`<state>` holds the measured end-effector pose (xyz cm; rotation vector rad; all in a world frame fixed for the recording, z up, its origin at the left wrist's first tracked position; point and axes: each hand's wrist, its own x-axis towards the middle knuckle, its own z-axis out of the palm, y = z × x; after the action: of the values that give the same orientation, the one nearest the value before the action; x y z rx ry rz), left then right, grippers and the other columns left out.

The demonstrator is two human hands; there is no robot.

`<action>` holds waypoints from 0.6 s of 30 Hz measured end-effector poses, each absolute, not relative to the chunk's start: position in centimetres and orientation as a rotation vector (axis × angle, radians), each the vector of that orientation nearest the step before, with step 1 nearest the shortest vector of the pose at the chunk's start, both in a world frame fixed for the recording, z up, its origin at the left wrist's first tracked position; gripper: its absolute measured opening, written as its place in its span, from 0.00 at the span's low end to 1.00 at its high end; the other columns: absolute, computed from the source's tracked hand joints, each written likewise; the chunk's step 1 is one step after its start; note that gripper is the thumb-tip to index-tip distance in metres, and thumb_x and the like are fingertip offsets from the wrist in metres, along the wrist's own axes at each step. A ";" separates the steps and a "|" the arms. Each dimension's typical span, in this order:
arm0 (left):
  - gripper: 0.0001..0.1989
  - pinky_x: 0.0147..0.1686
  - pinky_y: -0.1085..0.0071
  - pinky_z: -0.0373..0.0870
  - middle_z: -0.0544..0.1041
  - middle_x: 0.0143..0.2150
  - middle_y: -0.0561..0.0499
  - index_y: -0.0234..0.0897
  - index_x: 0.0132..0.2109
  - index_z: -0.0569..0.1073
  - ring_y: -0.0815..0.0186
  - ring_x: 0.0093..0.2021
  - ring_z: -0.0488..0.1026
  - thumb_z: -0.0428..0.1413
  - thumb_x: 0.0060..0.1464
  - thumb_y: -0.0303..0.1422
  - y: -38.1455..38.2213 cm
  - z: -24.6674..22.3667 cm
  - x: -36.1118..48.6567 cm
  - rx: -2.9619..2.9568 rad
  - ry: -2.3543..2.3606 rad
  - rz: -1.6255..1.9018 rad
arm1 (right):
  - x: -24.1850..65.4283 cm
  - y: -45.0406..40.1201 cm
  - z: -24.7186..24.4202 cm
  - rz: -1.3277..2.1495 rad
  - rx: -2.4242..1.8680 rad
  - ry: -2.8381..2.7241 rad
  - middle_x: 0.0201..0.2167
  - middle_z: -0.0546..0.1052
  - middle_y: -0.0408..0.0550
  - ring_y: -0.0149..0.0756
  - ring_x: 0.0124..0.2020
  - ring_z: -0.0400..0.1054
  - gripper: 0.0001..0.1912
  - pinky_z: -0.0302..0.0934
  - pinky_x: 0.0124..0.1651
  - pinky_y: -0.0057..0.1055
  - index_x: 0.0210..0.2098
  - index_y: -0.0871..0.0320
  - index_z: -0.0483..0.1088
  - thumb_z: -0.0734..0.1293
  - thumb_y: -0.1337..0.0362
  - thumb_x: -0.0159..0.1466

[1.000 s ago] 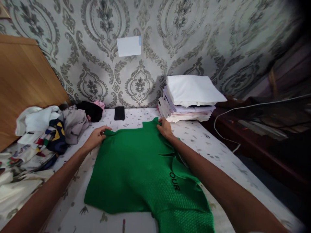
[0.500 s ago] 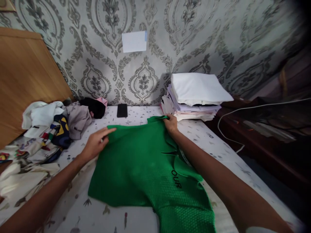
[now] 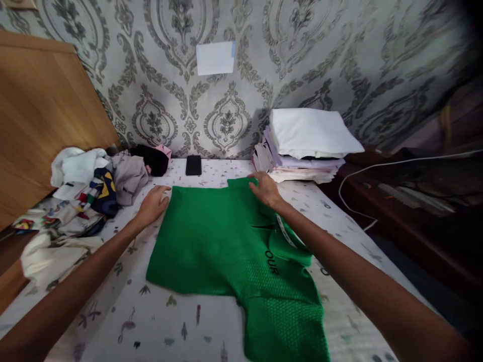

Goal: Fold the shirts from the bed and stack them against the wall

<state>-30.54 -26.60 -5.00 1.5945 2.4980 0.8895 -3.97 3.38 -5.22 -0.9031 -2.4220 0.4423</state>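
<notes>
A green T-shirt [image 3: 204, 236] with dark lettering lies spread sideways on the white printed bedsheet. Its collar faces right, partly behind my right forearm, and one sleeve points toward me. My left hand [image 3: 153, 205] is at the hem's far left corner, fingers bent and apart, with no cloth visibly gripped. At the far sleeve, my right hand [image 3: 266, 189] rests against the cloth's edge with thumb and forefinger parted.
Crumpled clothes [image 3: 94, 186] are heaped at the left beside a wooden panel [image 3: 49, 100]. A black phone [image 3: 193, 165] lies near the wall. Folded clothes [image 3: 309, 133] are stacked at the back right, near a white cable [image 3: 347, 201].
My right hand has loosened from the pinched sleeve edge, which now lies flatter. My left forefinger has drawn back from pointing over the hem corner. The view has shifted slightly.
</notes>
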 end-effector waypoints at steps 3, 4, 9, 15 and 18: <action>0.24 0.67 0.55 0.58 0.69 0.65 0.38 0.33 0.61 0.68 0.55 0.67 0.64 0.44 0.63 0.39 -24.5 -5.1 -27.4 1.863 2.408 0.739 | -4.8 1.3 -5.5 0.377 -0.679 -2.685 0.56 0.74 0.57 0.46 0.60 0.66 0.20 0.58 0.63 0.42 0.54 0.60 0.73 0.60 0.64 0.65; 0.26 0.68 0.56 0.55 0.65 0.68 0.38 0.33 0.64 0.66 0.55 0.69 0.60 0.44 0.64 0.41 -23.6 -5.4 -26.4 1.918 2.351 0.667 | -5.1 0.8 -5.8 0.379 -0.674 -2.745 0.59 0.73 0.57 0.46 0.62 0.64 0.21 0.56 0.64 0.43 0.56 0.59 0.72 0.60 0.62 0.67; 0.37 0.70 0.47 0.45 0.51 0.75 0.33 0.31 0.70 0.57 0.48 0.75 0.45 0.45 0.64 0.51 -21.7 -6.8 -25.3 1.789 2.343 0.298 | -6.0 0.7 -7.8 0.382 -0.912 -2.788 0.69 0.62 0.61 0.53 0.71 0.52 0.27 0.49 0.68 0.58 0.65 0.58 0.63 0.60 0.55 0.69; 0.34 0.67 0.44 0.48 0.55 0.73 0.30 0.28 0.68 0.58 0.46 0.73 0.51 0.43 0.64 0.47 -26.0 -6.5 -29.4 1.482 2.626 0.253 | -4.9 0.9 -6.5 0.443 -0.971 -2.805 0.67 0.64 0.65 0.57 0.71 0.50 0.27 0.47 0.70 0.55 0.63 0.65 0.65 0.62 0.61 0.67; 0.28 0.61 0.53 0.61 0.70 0.63 0.32 0.30 0.59 0.67 0.47 0.64 0.64 0.44 0.63 0.47 -29.6 -5.3 -29.2 1.577 2.636 0.289 | -1.3 -2.7 -4.6 0.471 -0.774 -2.703 0.65 0.65 0.62 0.54 0.72 0.49 0.24 0.49 0.70 0.53 0.61 0.63 0.67 0.62 0.59 0.68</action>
<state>-29.16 -29.60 -5.32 1.5770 2.6360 0.2893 -1.31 -2.67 -4.60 -0.7740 -2.7032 0.4707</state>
